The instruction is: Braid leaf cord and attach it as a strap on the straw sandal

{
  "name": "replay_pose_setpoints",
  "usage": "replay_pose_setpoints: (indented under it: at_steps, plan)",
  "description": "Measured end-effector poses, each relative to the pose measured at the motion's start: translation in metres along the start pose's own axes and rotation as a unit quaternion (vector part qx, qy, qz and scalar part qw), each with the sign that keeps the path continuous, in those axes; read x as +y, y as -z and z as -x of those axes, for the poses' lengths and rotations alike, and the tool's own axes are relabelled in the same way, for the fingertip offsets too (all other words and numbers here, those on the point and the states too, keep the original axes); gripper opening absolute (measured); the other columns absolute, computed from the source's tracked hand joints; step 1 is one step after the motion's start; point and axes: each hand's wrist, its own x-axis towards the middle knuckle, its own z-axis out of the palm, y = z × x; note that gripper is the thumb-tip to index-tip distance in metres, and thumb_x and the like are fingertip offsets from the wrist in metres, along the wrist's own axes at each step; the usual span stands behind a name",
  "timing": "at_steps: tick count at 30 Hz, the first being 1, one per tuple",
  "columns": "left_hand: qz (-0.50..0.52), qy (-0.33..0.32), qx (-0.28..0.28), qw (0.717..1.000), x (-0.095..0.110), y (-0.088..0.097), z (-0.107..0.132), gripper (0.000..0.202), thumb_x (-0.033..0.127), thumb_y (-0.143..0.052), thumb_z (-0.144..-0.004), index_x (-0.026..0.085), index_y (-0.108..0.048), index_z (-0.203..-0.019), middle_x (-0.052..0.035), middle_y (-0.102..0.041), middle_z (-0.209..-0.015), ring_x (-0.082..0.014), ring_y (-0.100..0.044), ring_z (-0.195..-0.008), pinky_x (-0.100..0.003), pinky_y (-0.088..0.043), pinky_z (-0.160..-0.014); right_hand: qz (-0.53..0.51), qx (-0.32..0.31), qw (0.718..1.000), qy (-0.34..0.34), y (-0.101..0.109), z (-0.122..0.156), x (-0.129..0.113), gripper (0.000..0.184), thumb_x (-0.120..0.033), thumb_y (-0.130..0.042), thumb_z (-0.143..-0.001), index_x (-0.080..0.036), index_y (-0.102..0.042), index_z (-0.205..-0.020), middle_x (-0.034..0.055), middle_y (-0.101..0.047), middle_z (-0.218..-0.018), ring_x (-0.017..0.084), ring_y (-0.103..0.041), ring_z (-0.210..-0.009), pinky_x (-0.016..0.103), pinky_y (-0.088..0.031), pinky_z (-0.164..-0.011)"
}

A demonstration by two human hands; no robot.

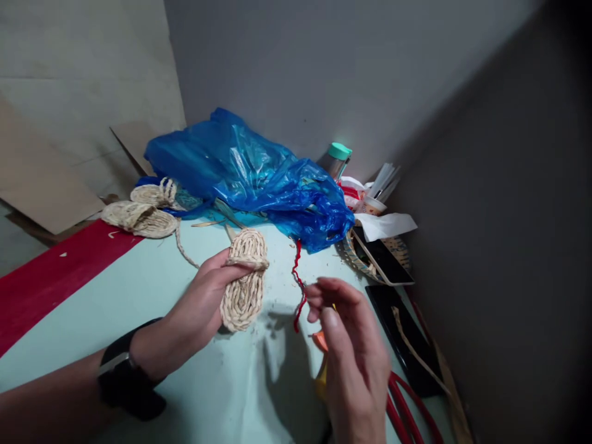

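In my left hand [197,317] is a small woven straw slipper [243,299], its braided sole facing up and a strap across it. My thumb lies along the sole by the strap, with the other fingers hidden behind. A braided cord [182,250] runs across the table behind this hand. My right hand [354,351] is raised to the right of the slipper, fingers curved and apart, with nothing visible between them. A red twisted string [296,277] lies on the table just beyond its fingertips. Partly hidden under that hand is an orange and yellow object [320,340].
A blue plastic bag [240,160] lies along the wall, with more straw slippers [139,219] at its left. A bottle with a green lid [340,151], a woven basket [354,256], a phone [386,256], a black flat object [398,333] and red handles [409,407] sit at the right.
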Motion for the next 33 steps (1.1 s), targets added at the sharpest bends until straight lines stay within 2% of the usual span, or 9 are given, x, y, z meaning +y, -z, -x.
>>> replay_pose_setpoints:
  at_steps: [3, 6, 11, 14, 18, 21, 23, 27, 33]
  plan:
    - [0.021, 0.019, -0.006, 1.000, 0.004, 0.002, -0.004, 0.016, 0.012, -0.070, -0.078, 0.017, -0.071, -0.093, -0.0059, -0.077, -0.101, -0.0219, -0.069, -0.102, -0.027, -0.053, -0.085, -0.073, -0.007, 0.997, -0.003, 0.007, -0.005, 0.003, 0.015, -0.030, -0.050, -0.100, -0.024, -0.064, -0.098, 0.0018, -0.061, -0.084, 0.013, -0.057, -0.072, 0.024, -0.047, -0.063]
    - [0.044, 0.049, -0.040, 0.997, 0.009, 0.000, -0.002, 0.023, 0.016, -0.069, -0.082, 0.017, -0.070, -0.104, -0.0078, -0.076, -0.106, -0.0224, -0.069, -0.103, -0.029, -0.054, -0.084, -0.112, -0.017, 0.993, -0.037, 0.008, -0.009, 0.006, 0.022, -0.035, -0.051, -0.099, -0.021, -0.058, -0.083, -0.0018, -0.051, -0.068, 0.011, -0.048, -0.061, 0.022, -0.039, -0.054]
    - [0.014, 0.042, -0.089, 0.995, 0.017, -0.002, 0.003, 0.038, 0.013, -0.067, -0.084, 0.016, -0.063, -0.122, -0.0096, -0.074, -0.115, -0.0236, -0.069, -0.105, -0.029, -0.053, -0.084, -0.110, -0.054, 0.981, -0.150, -0.001, -0.007, -0.005, 0.039, -0.048, -0.047, -0.098, -0.021, -0.042, -0.070, -0.0074, -0.030, -0.059, 0.009, -0.026, -0.051, 0.022, -0.023, -0.047]
    - [-0.009, 0.023, -0.104, 0.994, 0.020, -0.001, 0.005, 0.042, 0.009, -0.066, -0.082, 0.015, -0.062, -0.123, -0.0094, -0.074, -0.117, -0.0235, -0.068, -0.109, -0.028, -0.052, -0.087, -0.057, -0.085, 0.977, -0.186, 0.001, -0.005, -0.016, 0.045, -0.054, -0.045, -0.097, -0.022, -0.037, -0.066, -0.0077, -0.028, -0.057, 0.008, -0.021, -0.049, 0.022, -0.018, -0.044]
    - [-0.047, 0.009, -0.134, 0.990, 0.031, -0.001, 0.013, 0.062, 0.011, -0.072, -0.077, 0.018, -0.053, -0.136, -0.0088, -0.075, -0.118, -0.0252, -0.070, -0.105, -0.031, -0.054, -0.088, 0.061, -0.121, 0.982, -0.133, 0.017, -0.009, -0.021, 0.050, -0.058, -0.040, -0.096, -0.022, -0.037, -0.062, -0.0060, -0.032, -0.053, 0.009, -0.026, -0.047, 0.023, -0.021, -0.043]
    - [-0.104, 0.006, -0.111, 0.988, 0.041, -0.001, 0.021, 0.074, 0.014, -0.080, -0.070, 0.019, -0.051, -0.138, -0.0067, -0.077, -0.111, -0.0235, -0.073, -0.093, -0.027, -0.056, -0.079, 0.107, -0.127, 0.984, -0.068, 0.030, -0.019, -0.019, 0.052, -0.056, -0.043, -0.097, -0.022, -0.034, -0.058, -0.0059, -0.029, -0.052, 0.008, -0.027, -0.047, 0.023, -0.023, -0.044]
    - [-0.153, -0.008, -0.102, 0.983, 0.046, -0.001, 0.023, 0.067, 0.015, -0.084, -0.066, 0.018, -0.059, -0.129, -0.0054, -0.079, -0.103, -0.0214, -0.073, -0.087, -0.023, -0.056, -0.072, 0.116, -0.118, 0.986, -0.025, 0.037, -0.026, -0.020, 0.051, -0.049, -0.047, -0.097, -0.020, -0.038, -0.056, -0.0051, -0.034, -0.051, 0.008, -0.030, -0.047, 0.022, -0.025, -0.044]
    - [-0.223, -0.023, -0.131, 0.966, 0.051, 0.000, 0.021, 0.041, 0.024, -0.083, -0.071, 0.020, -0.072, -0.111, -0.0017, -0.080, -0.095, -0.0166, -0.072, -0.080, -0.017, -0.054, -0.065, 0.077, -0.132, 0.988, 0.029, 0.045, -0.036, -0.029, 0.031, -0.034, -0.055, -0.097, -0.019, -0.065, -0.071, -0.0006, -0.065, -0.065, 0.009, -0.056, -0.058, 0.017, -0.042, -0.052]
    - [-0.256, 0.086, -0.234, 0.934, 0.052, 0.007, 0.012, 0.029, 0.031, -0.076, -0.081, 0.031, -0.077, -0.110, 0.0008, -0.079, -0.105, -0.0199, -0.073, -0.096, -0.019, -0.055, -0.076, 0.065, -0.110, 0.990, 0.064, 0.055, -0.048, -0.037, 0.012, -0.024, -0.065, -0.092, -0.027, -0.075, -0.088, -0.0017, -0.076, -0.085, 0.010, -0.066, -0.068, 0.015, -0.050, -0.058]
